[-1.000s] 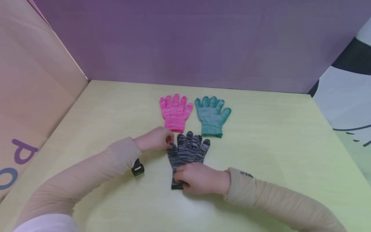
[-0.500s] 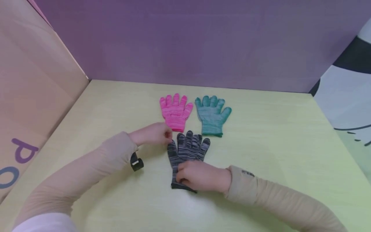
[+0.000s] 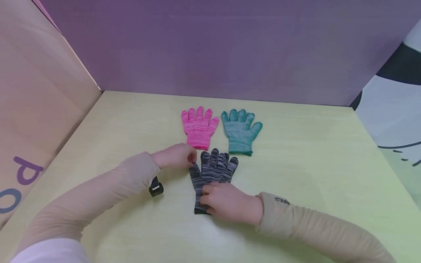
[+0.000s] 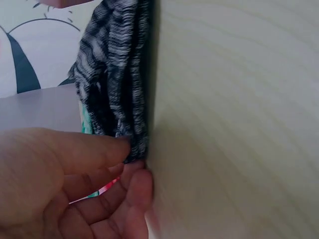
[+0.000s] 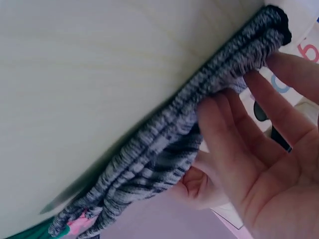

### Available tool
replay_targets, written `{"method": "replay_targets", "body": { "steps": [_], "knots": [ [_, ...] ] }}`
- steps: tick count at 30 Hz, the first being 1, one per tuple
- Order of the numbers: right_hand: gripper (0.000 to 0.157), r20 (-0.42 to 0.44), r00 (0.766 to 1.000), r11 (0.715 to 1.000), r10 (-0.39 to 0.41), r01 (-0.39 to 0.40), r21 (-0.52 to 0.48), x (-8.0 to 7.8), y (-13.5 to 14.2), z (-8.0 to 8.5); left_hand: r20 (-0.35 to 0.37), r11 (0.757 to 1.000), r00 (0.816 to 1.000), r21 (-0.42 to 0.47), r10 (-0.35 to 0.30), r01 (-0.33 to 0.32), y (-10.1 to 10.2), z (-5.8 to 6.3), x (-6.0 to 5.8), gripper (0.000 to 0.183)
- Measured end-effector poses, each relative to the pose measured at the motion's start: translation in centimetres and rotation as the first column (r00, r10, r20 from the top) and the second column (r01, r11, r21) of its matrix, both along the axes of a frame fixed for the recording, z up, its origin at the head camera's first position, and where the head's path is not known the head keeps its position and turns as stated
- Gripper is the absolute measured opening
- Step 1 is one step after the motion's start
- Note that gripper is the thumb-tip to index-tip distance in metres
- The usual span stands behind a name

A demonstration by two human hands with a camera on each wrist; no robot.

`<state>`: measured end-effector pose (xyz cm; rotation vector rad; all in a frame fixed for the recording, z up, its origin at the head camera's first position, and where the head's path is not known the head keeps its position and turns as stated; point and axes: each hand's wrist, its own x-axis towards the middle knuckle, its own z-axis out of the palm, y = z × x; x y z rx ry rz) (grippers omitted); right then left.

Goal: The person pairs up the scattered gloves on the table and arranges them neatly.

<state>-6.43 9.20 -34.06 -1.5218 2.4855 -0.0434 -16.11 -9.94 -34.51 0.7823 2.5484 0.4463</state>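
Note:
A black-and-grey knitted glove (image 3: 215,170) lies flat on the table, its fingers pointing away and its dark cuff towards me. At its left side my left hand (image 3: 179,155) pinches the tip of the glove's thumb; the left wrist view shows thumb and fingertips meeting at that knitted tip (image 4: 135,149). My right hand (image 3: 230,202) rests over the lower palm and cuff, covering part of them. In the right wrist view its fingers (image 5: 219,129) reach out fairly straight and press on the knit. Behind lie a pink glove (image 3: 198,128) and a green glove (image 3: 241,131), side by side.
The gloves lie on a pale wooden table (image 3: 312,164). A purple panel (image 3: 213,47) stands along the back edge, with a pinkish lettered panel (image 3: 36,109) on the left and a patterned one (image 3: 394,98) on the right. A small black device (image 3: 156,188) hangs below the left wrist.
My left hand has lifted slightly off the glove's thumb tip and come back down to it. My right hand has shifted a little over the cuff. The pink and green gloves have not moved.

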Motion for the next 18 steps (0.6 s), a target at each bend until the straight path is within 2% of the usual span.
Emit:
{"method": "replay_targets", "body": {
  "steps": [4, 8, 11, 14, 18],
  "knots": [
    [0.007, 0.037, 0.998, 0.999, 0.048, -0.047, -0.028, -0.6, 0.1, 0.3, -0.019, 1.0, 1.0, -0.005, 0.003, -0.003, -0.1, 0.2, 0.2, 0.003],
    [0.014, 0.08, 0.993, 0.994, 0.087, -0.081, -0.079, -1.0, 0.5, 0.2, -0.026, 0.999, 0.999, 0.004, 0.035, -0.035, 0.1, 0.4, 0.1, 0.001],
    [0.018, 0.1, 0.989, 0.991, 0.105, -0.096, -0.094, -1.2, 0.8, 0.1, -0.041, 0.997, 0.996, 0.039, 0.074, -0.072, 0.5, 0.5, -0.1, 0.008],
    [0.019, 0.107, 0.988, 0.991, 0.107, -0.098, -0.09, -1.4, 0.9, 0.0, -0.08, 0.993, 0.992, 0.069, 0.101, -0.096, 1.3, 0.5, -0.4, 0.017],
    [0.02, 0.094, 0.989, 0.99, 0.116, -0.108, -0.09, -1.6, 0.8, -0.1, -0.14, 0.995, 0.986, 0.052, 0.094, -0.088, 2.3, 0.3, -0.7, 0.018]
  ]
}}
